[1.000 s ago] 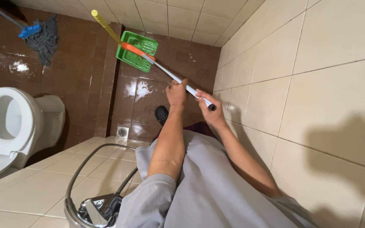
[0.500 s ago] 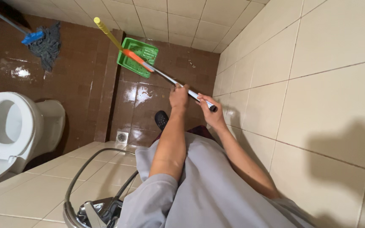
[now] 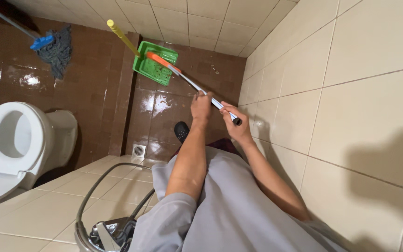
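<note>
Both my hands grip a silver metal pole (image 3: 197, 86). My left hand (image 3: 201, 105) holds it further along, and my right hand (image 3: 236, 127) is closed round its black-capped end. The pole runs up and left to an orange fitting (image 3: 162, 60) at a green plastic tray-like head (image 3: 154, 65), which rests against the brown tiles. A yellow stick (image 3: 122, 36) lies just beside that green head. My bare forearms reach out from grey sleeves.
A white toilet (image 3: 10, 140) stands at the left. A grey mop with a blue clamp (image 3: 52, 46) lies on the brown tiles. A black shoe (image 3: 181, 130), a round drain (image 3: 138, 150), a metal hose with sprayer (image 3: 106, 228) and a cream tiled wall (image 3: 341, 93) are close.
The hands keep the same grip on the pole. The green head and the whole view have drifted slightly down and to the right.
</note>
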